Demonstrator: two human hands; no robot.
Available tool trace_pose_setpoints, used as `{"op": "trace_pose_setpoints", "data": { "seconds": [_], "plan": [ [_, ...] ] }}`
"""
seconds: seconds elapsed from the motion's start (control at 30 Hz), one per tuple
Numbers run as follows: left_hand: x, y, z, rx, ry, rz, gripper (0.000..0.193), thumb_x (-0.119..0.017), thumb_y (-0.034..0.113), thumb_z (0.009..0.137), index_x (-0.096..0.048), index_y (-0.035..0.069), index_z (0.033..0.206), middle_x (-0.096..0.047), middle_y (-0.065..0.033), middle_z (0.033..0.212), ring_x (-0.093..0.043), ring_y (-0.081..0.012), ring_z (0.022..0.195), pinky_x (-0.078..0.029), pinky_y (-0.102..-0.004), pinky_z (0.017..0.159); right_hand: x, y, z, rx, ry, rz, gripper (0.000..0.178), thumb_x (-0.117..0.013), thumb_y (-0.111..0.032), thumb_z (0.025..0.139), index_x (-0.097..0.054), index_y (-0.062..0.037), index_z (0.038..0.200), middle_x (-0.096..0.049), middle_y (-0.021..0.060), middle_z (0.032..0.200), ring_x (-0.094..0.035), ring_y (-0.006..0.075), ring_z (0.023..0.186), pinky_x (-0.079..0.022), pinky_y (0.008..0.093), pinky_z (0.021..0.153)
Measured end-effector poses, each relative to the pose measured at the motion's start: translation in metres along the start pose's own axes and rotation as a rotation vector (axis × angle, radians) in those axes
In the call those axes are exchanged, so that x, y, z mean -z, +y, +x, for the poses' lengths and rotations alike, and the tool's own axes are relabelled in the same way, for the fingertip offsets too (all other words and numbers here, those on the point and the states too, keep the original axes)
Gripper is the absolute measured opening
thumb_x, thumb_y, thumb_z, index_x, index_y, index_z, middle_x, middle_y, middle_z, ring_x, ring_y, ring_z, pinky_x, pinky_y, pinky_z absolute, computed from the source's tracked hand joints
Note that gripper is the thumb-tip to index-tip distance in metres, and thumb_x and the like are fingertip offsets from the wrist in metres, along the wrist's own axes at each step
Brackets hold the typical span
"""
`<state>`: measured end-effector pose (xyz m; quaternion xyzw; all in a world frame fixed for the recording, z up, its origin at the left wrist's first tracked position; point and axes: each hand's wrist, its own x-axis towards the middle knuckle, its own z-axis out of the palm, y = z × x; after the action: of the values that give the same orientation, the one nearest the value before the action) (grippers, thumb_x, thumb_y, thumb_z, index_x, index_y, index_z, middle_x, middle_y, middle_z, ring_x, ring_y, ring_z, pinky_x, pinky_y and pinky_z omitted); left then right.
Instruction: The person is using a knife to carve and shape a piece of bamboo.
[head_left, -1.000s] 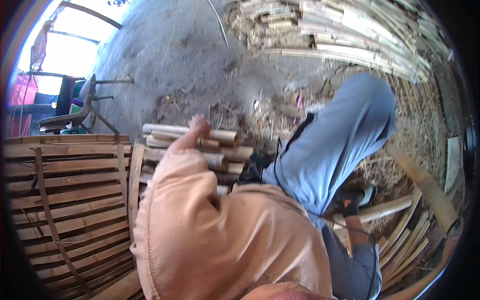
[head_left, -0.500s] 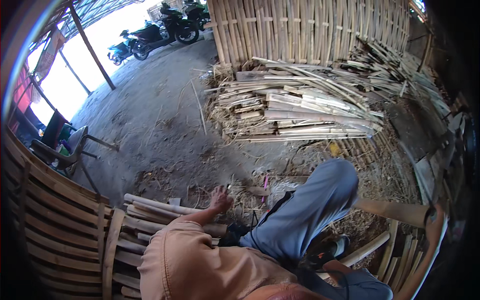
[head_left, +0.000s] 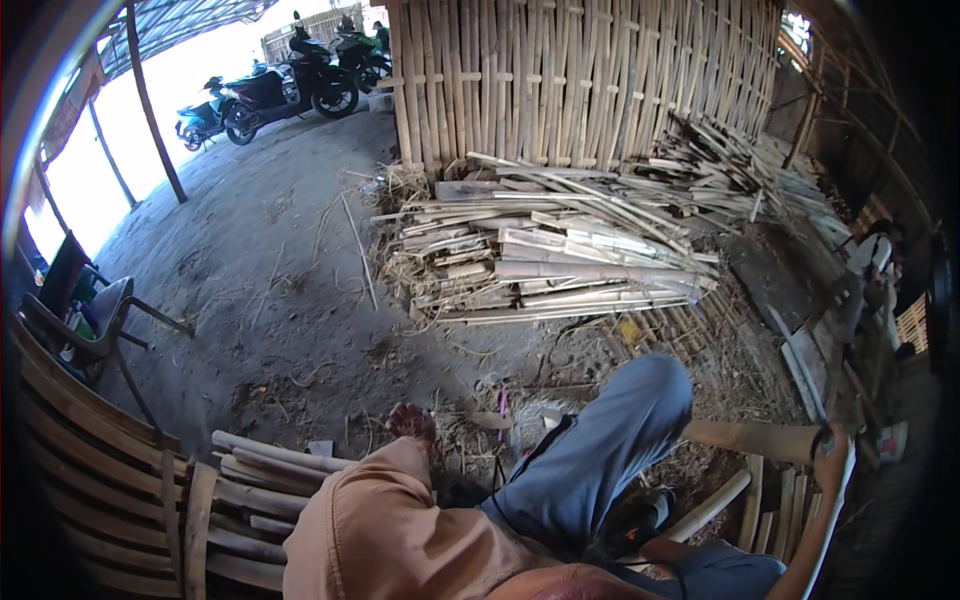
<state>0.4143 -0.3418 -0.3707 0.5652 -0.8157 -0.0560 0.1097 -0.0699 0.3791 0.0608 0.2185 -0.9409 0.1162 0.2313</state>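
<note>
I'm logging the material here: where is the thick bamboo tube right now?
In the head view, the thick bamboo tube is at the lower right, between the knee and the right hand, just above some bamboo strips.

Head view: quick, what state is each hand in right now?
Left hand: open, nothing seen in it.
Right hand: at the end of the bamboo pole; whether its grip is closed cannot be told.
</note>
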Motion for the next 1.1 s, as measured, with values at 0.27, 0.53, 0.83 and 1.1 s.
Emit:
{"op": "trace_pose_setpoints", "data": {
  "seconds": [0.27, 0.53, 0.83, 1.1],
  "plan": [
    [-0.017, -0.024, -0.005, -0.279, 0.026, 0.056, 0.043, -0.068, 0.031, 0.080, -0.064, 0.010, 0.118, -0.052, -0.0169, 0.123, -0.046, -0.0367, 0.121, -0.036, -0.0570, 0.096, 0.014, -0.043, 0.036, -0.040, -0.044, -0.143, 0.058, -0.072, 0.008, 0.074, -0.061, -0.0039, 0.130, -0.061, 0.0183, 0.128, -0.055, 0.0384, 0.128, -0.040, 0.0445, 0.112],
    [-0.022, -0.029, 0.016, -0.194, 0.076, 0.010, 0.041, -0.066, 0.032, 0.082, -0.062, 0.010, 0.116, -0.049, -0.0167, 0.125, -0.044, -0.0369, 0.122, -0.034, -0.0564, 0.098, -0.006, -0.058, 0.138, -0.008, -0.128, -0.267, 0.054, -0.075, 0.003, 0.075, -0.063, -0.0046, 0.127, -0.063, 0.0195, 0.127, -0.057, 0.0385, 0.126, -0.043, 0.0438, 0.110],
    [-0.030, -0.022, 0.017, -0.076, 0.089, 0.031, 0.039, -0.064, 0.035, 0.085, -0.059, 0.010, 0.115, -0.044, -0.0164, 0.130, -0.040, -0.0371, 0.125, -0.032, -0.0549, 0.101, -0.063, -0.065, 0.262, 0.032, -0.203, -0.244, 0.049, -0.073, -0.001, 0.073, -0.065, -0.0017, 0.122, -0.063, 0.0221, 0.125, -0.059, 0.0398, 0.122, -0.045, 0.0451, 0.108],
    [-0.022, -0.015, 0.012, -0.107, 0.068, 0.047, 0.042, -0.068, 0.033, 0.081, -0.057, 0.009, 0.113, -0.045, -0.0193, 0.129, -0.043, -0.0387, 0.120, -0.034, -0.0573, 0.096, -0.085, 0.033, 0.301, -0.017, -0.254, -0.240, 0.044, -0.067, -0.003, 0.080, -0.064, -0.0010, 0.124, -0.062, 0.0219, 0.126, -0.058, 0.0395, 0.123, -0.045, 0.0440, 0.108]
  ]
}}
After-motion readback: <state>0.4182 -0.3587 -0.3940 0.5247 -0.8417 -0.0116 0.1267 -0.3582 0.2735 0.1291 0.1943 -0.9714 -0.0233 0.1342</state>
